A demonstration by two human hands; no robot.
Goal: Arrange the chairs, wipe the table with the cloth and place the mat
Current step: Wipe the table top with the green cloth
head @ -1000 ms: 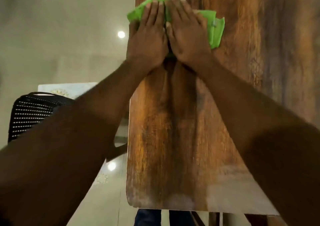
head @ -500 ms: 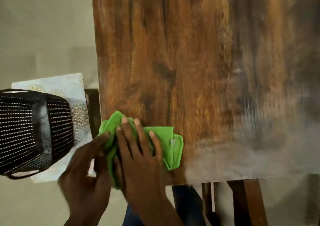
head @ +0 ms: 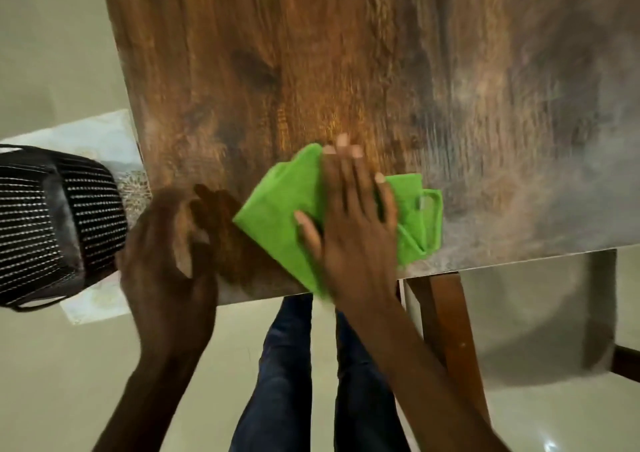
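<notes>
A patterned pale floor tile (head: 86, 136) lies amid plain beige flooring (head: 52, 36), with dark blue jeans (head: 277, 375) below.

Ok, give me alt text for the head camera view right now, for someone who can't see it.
A person's right hand presses a folded green cloth flat on a wooden table near its front edge, while the left hand rests on the edge beside it, blurred. A black mesh chair stands left of the table, over a pale patterned mat on the floor.

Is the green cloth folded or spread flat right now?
Folded. The green cloth shows layered edges and a doubled flap at its right end, bunched under the right hand on the table.
</notes>
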